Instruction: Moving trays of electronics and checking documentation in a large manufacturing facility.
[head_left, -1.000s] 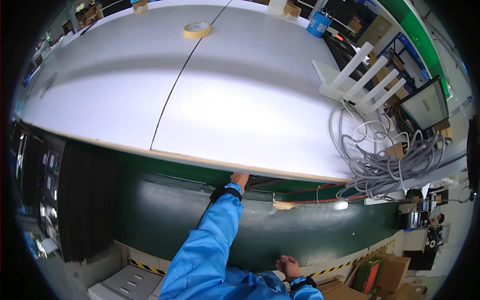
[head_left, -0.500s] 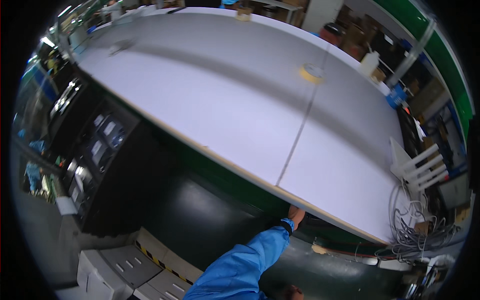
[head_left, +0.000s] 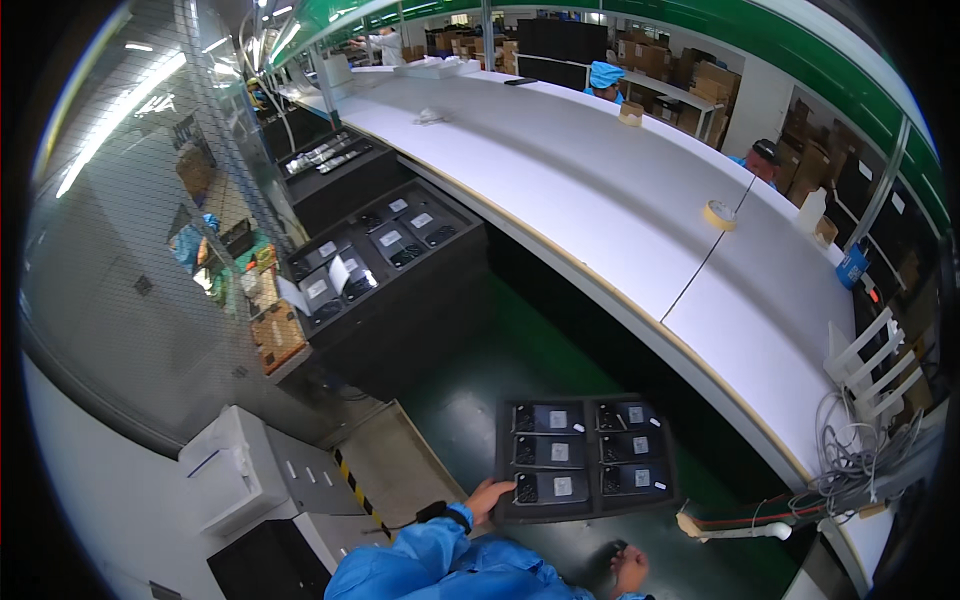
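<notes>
Your left hand (head_left: 488, 497) now holds a black tray (head_left: 585, 458) by its near left corner, thumb on top. A second ago that hand was only pressed on the edge of the table (head_left: 600, 200), and there was no tray in sight. So the tray has come up from below, and your head has turned left along the line. That looks like the tray is being carried, not put down yet.

Your right hand (head_left: 630, 570) is low, just under the tray and not touching it. It looks loosely curled, and it is too small to tell if it holds anything.

The tray sits flat in the air over the green floor (head_left: 520, 350), between you and the table. It has six dark flat units (head_left: 555, 452) in two columns of three, each with a small pale label. Its long side runs left to right, a bit tilted.

Farther left, stacks (head_left: 390, 250) of the same trays stand in a row. On the table lies a tape roll (head_left: 719, 214). At the right end sit grey cables (head_left: 850, 460) and a white rack (head_left: 878, 365).
</notes>
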